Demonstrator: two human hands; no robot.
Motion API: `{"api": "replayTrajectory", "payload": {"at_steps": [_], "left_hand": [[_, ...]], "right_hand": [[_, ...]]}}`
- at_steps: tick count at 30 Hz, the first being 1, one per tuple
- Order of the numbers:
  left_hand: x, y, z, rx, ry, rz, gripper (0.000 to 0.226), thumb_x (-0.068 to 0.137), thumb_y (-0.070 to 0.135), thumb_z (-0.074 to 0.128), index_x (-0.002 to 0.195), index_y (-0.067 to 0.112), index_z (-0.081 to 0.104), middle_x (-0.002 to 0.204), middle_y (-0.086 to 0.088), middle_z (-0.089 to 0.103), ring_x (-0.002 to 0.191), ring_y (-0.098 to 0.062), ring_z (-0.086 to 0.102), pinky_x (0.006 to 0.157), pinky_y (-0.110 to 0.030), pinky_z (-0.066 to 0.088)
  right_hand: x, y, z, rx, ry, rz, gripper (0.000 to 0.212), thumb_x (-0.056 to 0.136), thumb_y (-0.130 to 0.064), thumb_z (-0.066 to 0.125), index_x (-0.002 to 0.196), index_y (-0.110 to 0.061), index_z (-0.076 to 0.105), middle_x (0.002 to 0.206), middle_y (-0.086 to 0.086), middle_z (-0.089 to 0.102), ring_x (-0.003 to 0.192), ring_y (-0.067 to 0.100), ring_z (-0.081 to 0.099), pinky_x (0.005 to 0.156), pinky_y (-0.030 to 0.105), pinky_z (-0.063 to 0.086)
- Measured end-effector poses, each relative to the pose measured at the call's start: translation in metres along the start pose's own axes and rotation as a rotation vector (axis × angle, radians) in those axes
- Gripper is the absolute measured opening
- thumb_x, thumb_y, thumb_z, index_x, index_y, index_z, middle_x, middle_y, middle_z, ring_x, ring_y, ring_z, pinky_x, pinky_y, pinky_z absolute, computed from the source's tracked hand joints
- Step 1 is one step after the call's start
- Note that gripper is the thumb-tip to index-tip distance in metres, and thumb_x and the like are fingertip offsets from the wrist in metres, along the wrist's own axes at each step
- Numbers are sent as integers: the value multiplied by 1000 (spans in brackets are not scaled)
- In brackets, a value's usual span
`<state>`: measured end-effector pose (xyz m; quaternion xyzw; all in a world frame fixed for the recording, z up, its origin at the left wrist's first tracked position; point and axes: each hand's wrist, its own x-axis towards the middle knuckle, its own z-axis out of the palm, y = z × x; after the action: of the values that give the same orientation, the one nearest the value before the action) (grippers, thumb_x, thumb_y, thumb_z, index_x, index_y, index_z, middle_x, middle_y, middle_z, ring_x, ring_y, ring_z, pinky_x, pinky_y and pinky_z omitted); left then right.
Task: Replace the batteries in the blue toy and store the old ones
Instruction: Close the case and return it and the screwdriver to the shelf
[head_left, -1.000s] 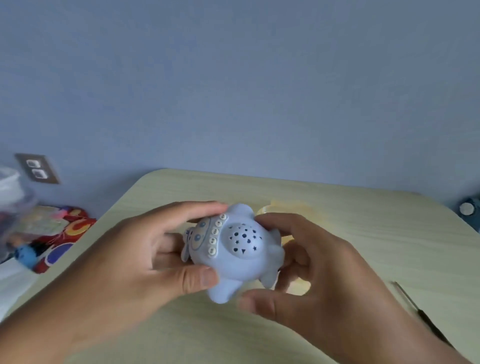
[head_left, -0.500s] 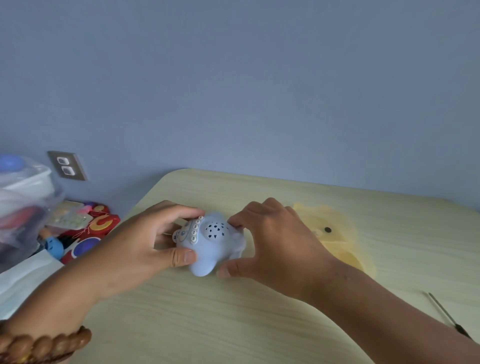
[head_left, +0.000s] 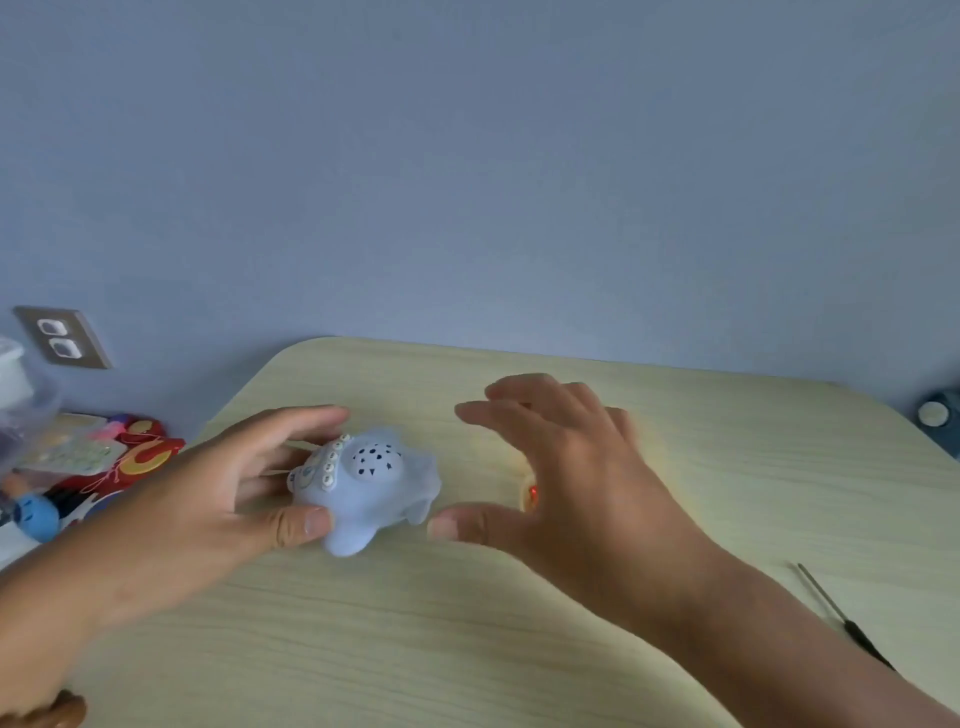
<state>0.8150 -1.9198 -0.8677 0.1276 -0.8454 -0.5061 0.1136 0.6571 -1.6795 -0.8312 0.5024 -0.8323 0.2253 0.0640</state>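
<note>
The blue toy (head_left: 371, 488), a rounded animal shape with a star-holed dome and a row of white buttons, rests on the pale wooden table (head_left: 467, 649). My left hand (head_left: 218, 493) grips its left side, thumb in front and fingers behind. My right hand (head_left: 566, 478) hovers just right of the toy with fingers spread, holding nothing. A yellow toy (head_left: 530, 493) lies mostly hidden under that hand, showing a small red spot. No batteries are visible.
A thin dark screwdriver (head_left: 841, 613) lies near the table's right edge. Left of the table sit colourful toys (head_left: 124, 462) and a clear plastic container (head_left: 21, 415). A wall socket (head_left: 60, 338) is on the blue wall.
The toy came down from mid-air onto the table. My right hand has let go of it and moved right with fingers spread. My left hand still holds it.
</note>
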Motion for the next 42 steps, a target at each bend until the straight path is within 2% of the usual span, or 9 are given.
{"api": "replayTrajectory", "payload": {"at_steps": [4,6,9,16,22,26,30,35,42], "left_hand": [[-2,15,1,181,145,112,78,54,77,75,126,55,54,133,23,60,123,2,57,99,-37,52],[-2,34,11,364,327,219,58,65,75,66,119,54,58,127,22,59,117,1,59,90,-32,54],[-4,74,48,552,488,364,21,76,51,68,96,46,65,109,18,61,97,-5,63,81,-34,54],[-7,93,137,650,97,365,50,74,67,46,120,48,49,122,28,42,108,5,51,79,-26,55],[-13,75,151,542,34,341,39,68,69,50,100,47,50,128,32,38,109,16,47,82,-20,51],[-24,71,152,449,20,376,28,67,63,67,80,39,59,123,29,47,116,14,53,86,-17,45],[-25,71,153,392,10,381,27,66,61,73,74,37,63,121,26,52,112,9,59,87,-19,45],[-23,70,155,365,44,347,27,60,59,78,69,37,66,118,24,56,107,6,62,86,-20,45],[-24,72,158,208,120,265,56,46,48,91,88,38,55,108,12,57,94,-7,68,79,-28,57]], "right_hand": [[-33,45,-38,101,188,152,37,75,-69,59,105,-49,68,131,-33,48,117,-5,49,85,12,43],[-57,62,-48,58,160,179,36,72,-70,55,100,-52,68,134,-39,46,120,-11,46,73,3,37],[-87,73,-42,19,71,183,43,69,-72,52,104,-54,69,143,-41,38,128,-11,41,79,5,37],[-104,84,-17,108,78,218,13,81,-40,74,90,-47,67,145,-33,41,124,-12,51,92,9,43],[-134,79,-32,186,26,105,11,73,-43,78,77,-50,70,144,-22,50,120,-18,54,94,4,44],[-152,74,-37,214,17,50,4,78,-49,67,80,-49,71,145,-17,52,120,-14,56,91,7,48],[-151,74,-44,194,16,134,29,69,-64,67,95,-51,69,144,-24,50,113,-16,59,89,3,46],[-117,76,-53,352,26,508,60,75,-74,52,130,-50,48,87,-20,75,77,-14,65,71,15,48],[-94,81,-37,401,112,509,52,85,-60,54,133,-41,55,97,-18,70,81,-2,68,66,17,47]]}}
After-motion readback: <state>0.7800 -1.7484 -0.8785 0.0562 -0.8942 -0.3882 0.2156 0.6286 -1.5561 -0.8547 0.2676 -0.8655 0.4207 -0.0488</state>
